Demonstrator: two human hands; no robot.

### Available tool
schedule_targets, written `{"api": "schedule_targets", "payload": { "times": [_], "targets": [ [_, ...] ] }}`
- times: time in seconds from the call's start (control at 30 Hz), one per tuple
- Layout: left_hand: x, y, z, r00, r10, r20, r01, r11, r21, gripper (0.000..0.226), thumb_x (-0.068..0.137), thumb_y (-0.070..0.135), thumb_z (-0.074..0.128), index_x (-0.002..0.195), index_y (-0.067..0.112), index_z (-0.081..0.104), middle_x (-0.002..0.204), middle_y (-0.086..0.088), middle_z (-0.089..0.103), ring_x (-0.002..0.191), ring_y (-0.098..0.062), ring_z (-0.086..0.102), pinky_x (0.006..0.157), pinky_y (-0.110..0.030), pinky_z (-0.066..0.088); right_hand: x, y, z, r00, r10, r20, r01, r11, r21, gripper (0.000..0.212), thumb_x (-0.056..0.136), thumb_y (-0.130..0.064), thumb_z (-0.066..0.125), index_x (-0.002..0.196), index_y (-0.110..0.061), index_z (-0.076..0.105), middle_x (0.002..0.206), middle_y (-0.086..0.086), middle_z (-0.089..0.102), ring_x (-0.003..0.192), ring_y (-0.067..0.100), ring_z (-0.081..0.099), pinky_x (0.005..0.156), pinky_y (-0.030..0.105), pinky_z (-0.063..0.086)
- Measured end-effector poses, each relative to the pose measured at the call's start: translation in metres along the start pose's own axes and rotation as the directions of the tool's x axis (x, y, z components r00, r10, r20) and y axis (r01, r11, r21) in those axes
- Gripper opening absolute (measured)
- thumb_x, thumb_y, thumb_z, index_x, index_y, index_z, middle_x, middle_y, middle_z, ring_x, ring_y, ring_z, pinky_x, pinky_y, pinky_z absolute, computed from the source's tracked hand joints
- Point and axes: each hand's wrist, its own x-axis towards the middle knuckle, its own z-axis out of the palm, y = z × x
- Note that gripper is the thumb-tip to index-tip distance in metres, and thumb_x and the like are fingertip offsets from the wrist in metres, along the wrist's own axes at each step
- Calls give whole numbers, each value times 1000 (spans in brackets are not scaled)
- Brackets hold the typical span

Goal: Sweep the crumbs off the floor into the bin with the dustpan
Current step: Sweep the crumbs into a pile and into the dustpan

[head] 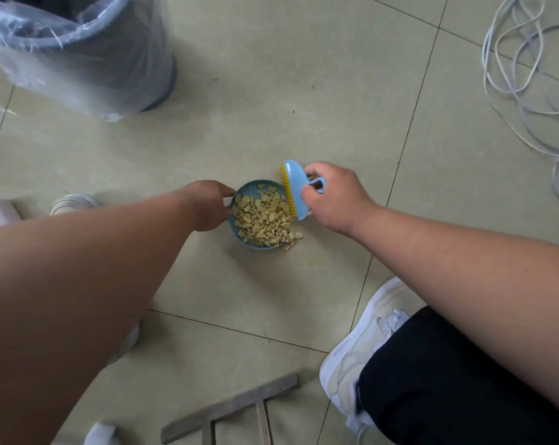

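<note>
The left hand (209, 205) is curled around the near-left rim of the dustpan (244, 192), a small round pale-blue plastic pan set flat on the floor (271, 107); the fingers are closed on its edge, though the exact hold is hidden behind the hand. The right hand (334, 197) is wrapped around the looped handle of the brush (292, 187), fingers pinched shut on it. The brush is a half-moon of smooth blue plastic with short, stiff yellow bristles, which are pressed up against the open right side of the pan. The crumbs (262, 218) are piled inside the pan: pale yellow, chunky, jagged bits, with a few spilled just past the lip onto the glossy beige tile. The bin (89, 49) is seen well apart at the upper left, a dark round tub lined with crinkly clear plastic. A tangle of thin white cable (522, 75) is lying at the upper right, and a white sneaker (365, 342) is planted near the bottom.
</note>
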Motion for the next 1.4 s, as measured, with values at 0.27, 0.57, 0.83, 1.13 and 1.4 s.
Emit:
{"api": "schedule_targets", "payload": {
  "times": [0.27, 0.57, 0.83, 1.13, 1.4],
  "targets": [
    [3, -3, 3, 999, -31, -36, 33, 997, 67, 48, 102, 32, 61, 149, 26, 61, 146, -9, 61, 130, -30, 57, 102, -36, 51, 16, 14, -29, 970, 236, -57, -215, 944, 249, 17, 87, -14, 59, 98, -15, 71, 79, 5, 67, 73, 27, 76, 51, 22, 56],
    [4, -6, 3, 998, -25, -61, 33, 989, 144, 46, 99, 31, 62, 144, 25, 65, 142, -7, 63, 127, -29, 59, 98, -35, 53, 13, 36, -32, 981, 175, -82, -180, 982, -50, 17, 84, -25, 56, 94, -20, 69, 82, 1, 70, 74, 26, 67, 68, 36, 58],
    [2, -11, -4, 997, -49, -63, 61, 975, 212, 49, 99, 30, 63, 147, 25, 62, 145, -4, 61, 130, -27, 57, 94, -33, 51, -16, 34, -3, 998, 33, 59, -9, 932, -364, 23, 89, -22, 53, 107, -8, 57, 93, 14, 63, 84, 36, 59, 69, 38, 49],
    [4, -19, -3, 997, -71, -37, 79, 944, 322, 33, 100, 23, 55, 126, 15, 74, 127, -9, 68, 114, -30, 65, 92, -38, 59, 1, 18, -23, 985, 164, 53, -168, 981, 92, 8, 80, -25, 67, 78, -21, 74, 71, -6, 66, 65, 14, 60, 63, 28, 52],
    [7, -27, -2, 996, -82, -40, 91, 944, 318, 32, 98, 18, 55, 121, 14, 77, 120, -9, 70, 109, -31, 66, 87, -37, 58, -15, 26, -3, 858, 101, 503, 11, 977, -213, 11, 78, -25, 74, 87, -27, 81, 84, -9, 75, 77, 9, 66, 67, 24, 52]
  ]
}}
